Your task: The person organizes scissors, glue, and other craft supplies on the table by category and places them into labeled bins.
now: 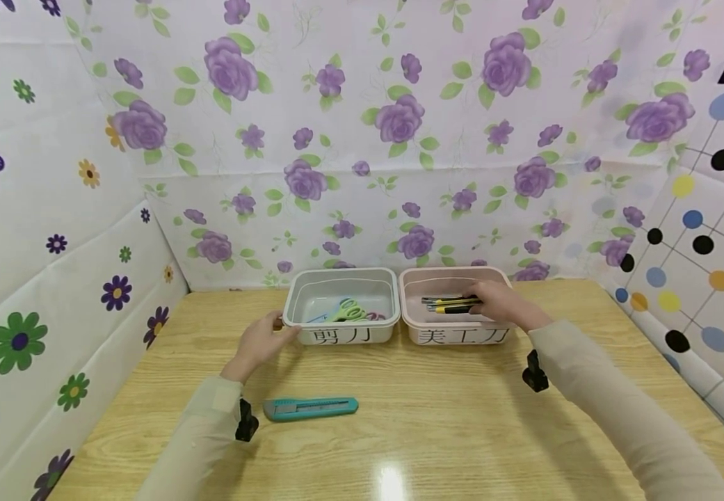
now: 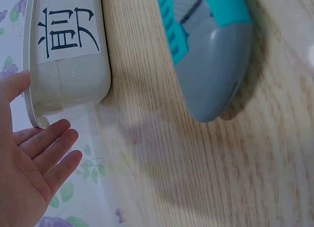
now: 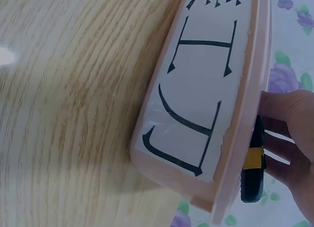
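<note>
My left hand [image 1: 263, 344] is at the left front corner of a pale grey bin [image 1: 343, 284]. Its thumb touches the rim and the other fingers extend, spread, beneath the corner in the left wrist view. Green-handled scissors [image 1: 349, 312] lie inside that bin. My right hand [image 1: 496, 302] reaches over the front rim of a pink bin [image 1: 439, 280], fingers around a black-and-yellow utility knife [image 3: 252, 161]. Other slim utility knives [image 1: 437, 301] show left of the fingers. A teal and grey utility knife [image 1: 311, 408] lies on the table, nearest my left forearm.
Both bins stand side by side at the back of the wooden table [image 1: 437, 417], with large black characters on their front labels [image 1: 339, 335]. Flowered cloth [image 1: 362, 209] hangs behind them. A dotted cloth [image 1: 700, 264] covers the right side, another flowered one [image 1: 86, 229] the left.
</note>
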Action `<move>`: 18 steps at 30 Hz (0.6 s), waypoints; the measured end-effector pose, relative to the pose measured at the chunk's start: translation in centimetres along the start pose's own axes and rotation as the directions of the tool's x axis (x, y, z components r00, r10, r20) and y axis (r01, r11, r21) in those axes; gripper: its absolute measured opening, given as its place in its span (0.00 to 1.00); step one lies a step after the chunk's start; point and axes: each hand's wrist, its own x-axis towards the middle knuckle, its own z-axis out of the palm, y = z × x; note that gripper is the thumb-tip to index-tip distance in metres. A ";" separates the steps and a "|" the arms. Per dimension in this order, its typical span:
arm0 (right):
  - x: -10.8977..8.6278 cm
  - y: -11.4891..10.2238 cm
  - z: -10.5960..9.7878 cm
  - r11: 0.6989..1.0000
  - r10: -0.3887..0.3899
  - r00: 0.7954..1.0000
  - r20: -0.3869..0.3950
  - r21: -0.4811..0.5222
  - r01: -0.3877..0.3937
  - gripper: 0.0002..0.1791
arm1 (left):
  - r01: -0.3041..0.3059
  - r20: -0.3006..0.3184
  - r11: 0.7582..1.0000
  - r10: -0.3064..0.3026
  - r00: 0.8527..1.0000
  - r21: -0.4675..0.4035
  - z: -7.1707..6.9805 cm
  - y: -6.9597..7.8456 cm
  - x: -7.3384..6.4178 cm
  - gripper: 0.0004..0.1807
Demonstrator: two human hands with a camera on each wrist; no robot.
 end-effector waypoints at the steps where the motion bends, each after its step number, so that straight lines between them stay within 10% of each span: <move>1: 0.0 0.0 0.0 1.000 0.003 1.000 0.001 0.002 -0.003 0.14 | 0.000 -0.001 1.000 0.000 1.000 0.001 0.0 0.0 0.0 0.33; 18: 0.6 -0.1 0.4 1.000 0.022 1.000 -0.010 -0.019 -0.022 0.08 | -0.001 0.006 1.000 0.001 1.000 -0.007 0.0 0.1 0.0 0.33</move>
